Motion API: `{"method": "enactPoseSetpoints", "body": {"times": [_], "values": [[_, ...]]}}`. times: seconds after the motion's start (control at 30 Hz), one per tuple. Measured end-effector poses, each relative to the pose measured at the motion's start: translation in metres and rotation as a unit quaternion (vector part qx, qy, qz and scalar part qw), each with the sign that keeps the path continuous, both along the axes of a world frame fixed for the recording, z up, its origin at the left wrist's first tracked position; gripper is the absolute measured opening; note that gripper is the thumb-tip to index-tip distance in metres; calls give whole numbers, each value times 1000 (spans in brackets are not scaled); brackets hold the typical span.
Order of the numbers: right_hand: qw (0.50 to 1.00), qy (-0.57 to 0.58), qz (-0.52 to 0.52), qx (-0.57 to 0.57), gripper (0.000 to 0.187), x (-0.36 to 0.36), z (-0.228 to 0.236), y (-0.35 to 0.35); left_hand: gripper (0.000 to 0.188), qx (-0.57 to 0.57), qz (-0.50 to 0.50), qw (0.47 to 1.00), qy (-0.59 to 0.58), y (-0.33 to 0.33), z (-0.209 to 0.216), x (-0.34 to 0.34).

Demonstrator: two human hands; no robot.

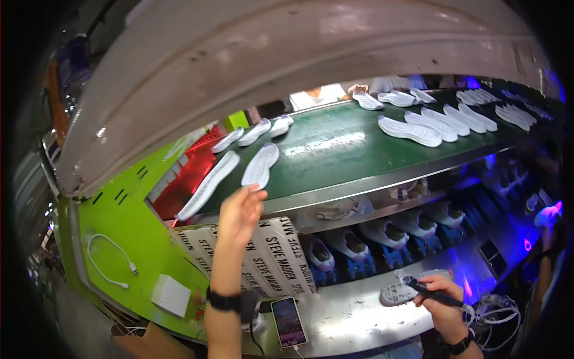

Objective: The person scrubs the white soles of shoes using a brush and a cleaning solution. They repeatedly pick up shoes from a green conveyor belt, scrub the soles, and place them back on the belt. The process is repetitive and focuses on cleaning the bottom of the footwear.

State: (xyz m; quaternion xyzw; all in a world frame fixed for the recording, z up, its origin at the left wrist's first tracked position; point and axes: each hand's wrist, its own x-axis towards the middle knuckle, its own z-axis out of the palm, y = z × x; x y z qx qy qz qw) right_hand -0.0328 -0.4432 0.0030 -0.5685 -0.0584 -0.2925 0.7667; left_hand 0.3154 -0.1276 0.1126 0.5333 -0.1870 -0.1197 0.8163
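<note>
My left hand (242,212) reaches over the green conveyor belt. Its fingers are closed at the near end of a white shoe sole (261,164). Beside this lies another long white sole (208,185), tilted over the belt's left end. Low on the right, my right hand (441,297) grips a black pen-like tool (431,292) with a cable trailing from it. The tool's tip is over a grey, patterned shoe part (399,293) on the metal worktop (353,323); whether it is a sole or a whole shoe I cannot tell.
More white soles (409,131) lie in rows along the belt (323,161). Several shoes (391,235) stand on a lower rack. Nearby are a printed box (272,257), a phone (288,322), a white cable (107,263) and a white block (171,295). Another person's hand (547,218) works at right.
</note>
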Motion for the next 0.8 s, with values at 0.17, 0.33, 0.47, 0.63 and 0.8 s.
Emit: {"method": "enactPoseSetpoints", "body": {"times": [0.17,0.33,0.47,0.63,0.8], "values": [[997,50,19,49,28,-8,-10,23,41,589,314,704,-244,11,39,134],[981,153,-31,118,29,-13,-31,20,27,209,187,950,-137,-10,34,64],[973,130,6,193,30,-19,-27,22,48,125,139,976,-111,-23,-5,-97],[937,230,213,151,25,-17,-12,58,57,-124,-207,922,304,-62,-185,-195],[952,247,46,173,29,17,-42,35,61,-283,-291,801,440,-107,-249,-249]]}}
